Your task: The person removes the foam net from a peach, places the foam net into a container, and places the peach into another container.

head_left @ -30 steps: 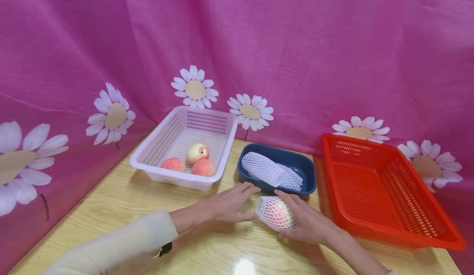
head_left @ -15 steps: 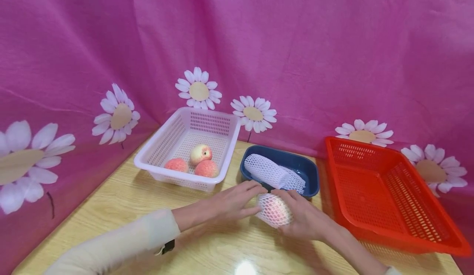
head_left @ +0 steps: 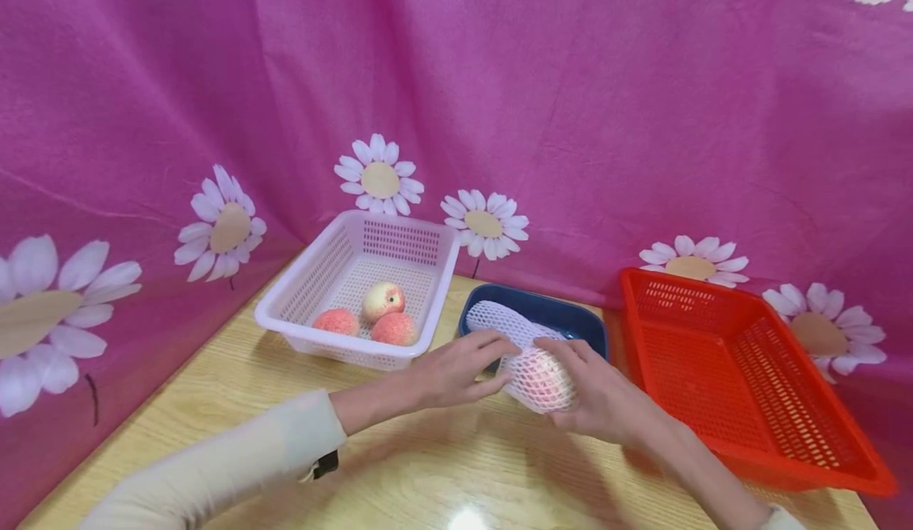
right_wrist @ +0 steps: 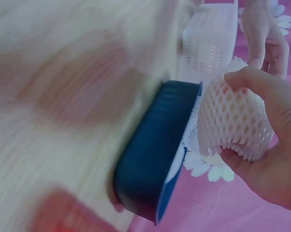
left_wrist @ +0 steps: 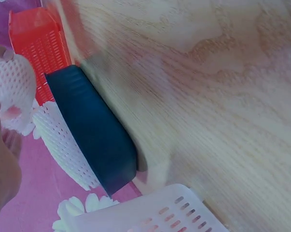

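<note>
My right hand (head_left: 606, 395) grips a peach in a white foam net (head_left: 540, 381), its thumb and fingers around the net. It holds the peach above the table at the front of the dark blue tray (right_wrist: 155, 150). The net's open lower end shows in the right wrist view. My left hand (head_left: 456, 371) is at the peach's left side, its fingers extended and loosely bent close to the net's edge. Whether its fingertips touch the net cannot be told. White foam net sleeves (head_left: 499, 320) lie in the tray, partly hidden by the hands.
A pale lilac basket (head_left: 285, 316) at the left holds three bare peaches (head_left: 395, 329). To the right is a red basket (head_left: 706, 379) with slotted walls. A pink cloth with daisies (head_left: 485, 221) hangs behind the wooden table (head_left: 399, 467).
My right hand has lifted the netted peach slightly up and away, over the tray's front edge. The left hand has moved along with it, staying beside the net.
</note>
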Motion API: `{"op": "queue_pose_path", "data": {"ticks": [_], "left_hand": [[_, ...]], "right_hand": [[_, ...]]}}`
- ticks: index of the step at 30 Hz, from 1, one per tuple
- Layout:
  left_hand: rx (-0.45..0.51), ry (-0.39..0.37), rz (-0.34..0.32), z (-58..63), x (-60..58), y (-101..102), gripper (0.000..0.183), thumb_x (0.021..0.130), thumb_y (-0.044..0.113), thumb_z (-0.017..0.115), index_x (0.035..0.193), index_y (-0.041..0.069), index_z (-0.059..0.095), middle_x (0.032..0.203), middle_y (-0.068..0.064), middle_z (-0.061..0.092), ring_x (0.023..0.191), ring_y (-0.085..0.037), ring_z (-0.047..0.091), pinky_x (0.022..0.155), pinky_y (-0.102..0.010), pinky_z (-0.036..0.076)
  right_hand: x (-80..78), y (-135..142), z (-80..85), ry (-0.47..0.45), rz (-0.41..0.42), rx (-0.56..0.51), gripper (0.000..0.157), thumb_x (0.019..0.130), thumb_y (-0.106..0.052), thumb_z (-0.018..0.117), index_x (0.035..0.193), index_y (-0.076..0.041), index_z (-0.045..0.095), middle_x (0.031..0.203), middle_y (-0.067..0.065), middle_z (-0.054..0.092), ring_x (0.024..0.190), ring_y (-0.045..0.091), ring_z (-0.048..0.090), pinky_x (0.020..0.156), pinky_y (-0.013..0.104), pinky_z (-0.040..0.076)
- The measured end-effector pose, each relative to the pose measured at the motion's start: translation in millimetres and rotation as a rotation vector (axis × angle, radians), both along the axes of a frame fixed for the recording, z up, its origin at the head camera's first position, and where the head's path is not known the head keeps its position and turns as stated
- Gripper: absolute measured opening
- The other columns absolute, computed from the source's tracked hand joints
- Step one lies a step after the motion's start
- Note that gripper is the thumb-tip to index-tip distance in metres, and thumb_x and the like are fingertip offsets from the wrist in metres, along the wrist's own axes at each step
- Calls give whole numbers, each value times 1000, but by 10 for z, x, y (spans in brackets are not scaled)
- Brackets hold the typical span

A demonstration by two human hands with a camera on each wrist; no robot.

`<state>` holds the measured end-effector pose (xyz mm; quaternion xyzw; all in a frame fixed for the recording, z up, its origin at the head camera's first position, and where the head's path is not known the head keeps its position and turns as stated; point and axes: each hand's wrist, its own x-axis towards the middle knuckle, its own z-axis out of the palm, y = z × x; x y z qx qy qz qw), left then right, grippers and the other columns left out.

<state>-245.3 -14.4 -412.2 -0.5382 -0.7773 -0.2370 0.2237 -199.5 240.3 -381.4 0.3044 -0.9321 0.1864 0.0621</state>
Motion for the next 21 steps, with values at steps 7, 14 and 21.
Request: {"op": "queue_pose_path", "data": {"ticks": [7,14,21], "left_hand": [[133,131,-4,67,-6,15,20,89,2,68,109,3,67,107,-6,65,101,-16,63,95,-18,46],[169,191,-41,159,-33,59,22,87,-1,73,108,0,69,108,-8,67,101,-17,65,96,-17,45],[210,216,-72,229,-48,133,27,87,7,77,112,0,68,112,-9,65,106,-17,64,99,-20,45]], "right_hand": [[-20,52,205,52,4,-14,93,67,-16,92,146,-17,44,126,6,51,103,18,53,75,29,56],[-41,94,331,120,42,-14,95,65,-15,93,146,-15,43,129,6,50,107,18,52,80,36,57],[-61,101,414,163,82,-19,96,66,-15,93,147,-14,42,135,10,48,112,21,51,80,37,57]]}}
